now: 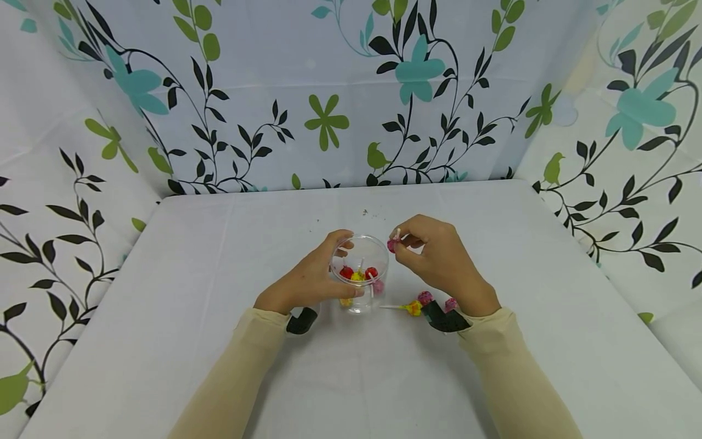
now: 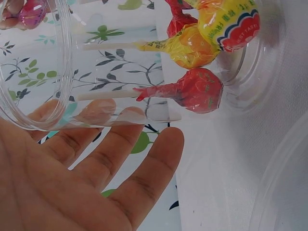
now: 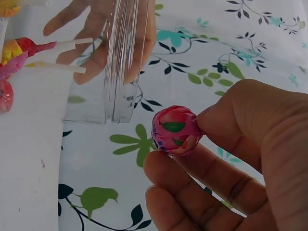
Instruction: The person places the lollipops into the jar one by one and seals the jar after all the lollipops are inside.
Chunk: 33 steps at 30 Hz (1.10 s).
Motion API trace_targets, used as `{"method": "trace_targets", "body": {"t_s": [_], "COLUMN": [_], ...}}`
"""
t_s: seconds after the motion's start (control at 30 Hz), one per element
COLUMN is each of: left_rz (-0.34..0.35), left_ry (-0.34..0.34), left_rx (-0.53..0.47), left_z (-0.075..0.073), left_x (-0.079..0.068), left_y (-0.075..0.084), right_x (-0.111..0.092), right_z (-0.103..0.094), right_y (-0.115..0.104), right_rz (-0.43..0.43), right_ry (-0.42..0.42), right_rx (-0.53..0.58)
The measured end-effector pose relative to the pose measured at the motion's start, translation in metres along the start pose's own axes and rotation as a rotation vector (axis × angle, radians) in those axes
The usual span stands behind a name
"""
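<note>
My left hand [image 1: 309,277] grips a clear plastic jar [image 1: 359,306] from its left side, thumb at the front and fingers around the back. Inside the jar are several wrapped lollipops, among them a red lollipop [image 2: 199,91], a yellow lollipop [image 2: 192,48] and a pink one. Just right of the jar's open rim, my right hand [image 1: 436,250] pinches a pink lollipop [image 3: 175,131] between thumb and fingers. In the head view its white stick points upward. The right wrist view shows the round wrapped candy outside the jar, with the stick hidden.
On the white table [image 1: 192,341], a yellow lollipop [image 1: 413,308] lies near pink lollipops [image 1: 425,297] by my right wrist. A round clear lid [image 2: 284,192] is partly visible near my left hand. Patterned cloth [image 1: 241,91] stands behind and on both sides. Small dark specks [image 1: 365,212] dot the far table.
</note>
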<state>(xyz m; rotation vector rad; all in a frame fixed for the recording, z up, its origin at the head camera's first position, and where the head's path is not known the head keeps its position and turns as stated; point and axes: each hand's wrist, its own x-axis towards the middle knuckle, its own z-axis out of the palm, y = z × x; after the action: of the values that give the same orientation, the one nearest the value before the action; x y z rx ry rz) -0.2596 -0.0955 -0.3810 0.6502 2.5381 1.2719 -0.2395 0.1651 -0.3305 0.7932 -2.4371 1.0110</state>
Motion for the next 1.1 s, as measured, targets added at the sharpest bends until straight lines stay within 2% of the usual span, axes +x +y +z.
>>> {"method": "trace_targets", "body": {"t_s": [0.33, 0.47, 0.6, 1.1], "left_rz": [0.012, 0.008, 0.019, 0.025], "left_ry": [-0.010, -0.010, -0.016, -0.014], "left_rx": [-0.009, -0.004, -0.007, -0.015], "left_z": [0.000, 0.000, 0.000, -0.001], "left_x": [0.000, 0.000, 0.000, -0.002], "left_y": [0.000, 0.000, 0.001, 0.002], "right_x": [0.000, -0.001, -0.001, 0.000], "right_z": [0.006, 0.008, 0.007, -0.002], "right_y": [-0.006, -0.006, -0.006, -0.007], "right_rz": [-0.063, -0.071, -0.065, -0.003], "right_ry": [-0.029, -0.070, -0.105, -0.079], "right_rx": [0.020, 0.035, 0.044, 0.001]}}
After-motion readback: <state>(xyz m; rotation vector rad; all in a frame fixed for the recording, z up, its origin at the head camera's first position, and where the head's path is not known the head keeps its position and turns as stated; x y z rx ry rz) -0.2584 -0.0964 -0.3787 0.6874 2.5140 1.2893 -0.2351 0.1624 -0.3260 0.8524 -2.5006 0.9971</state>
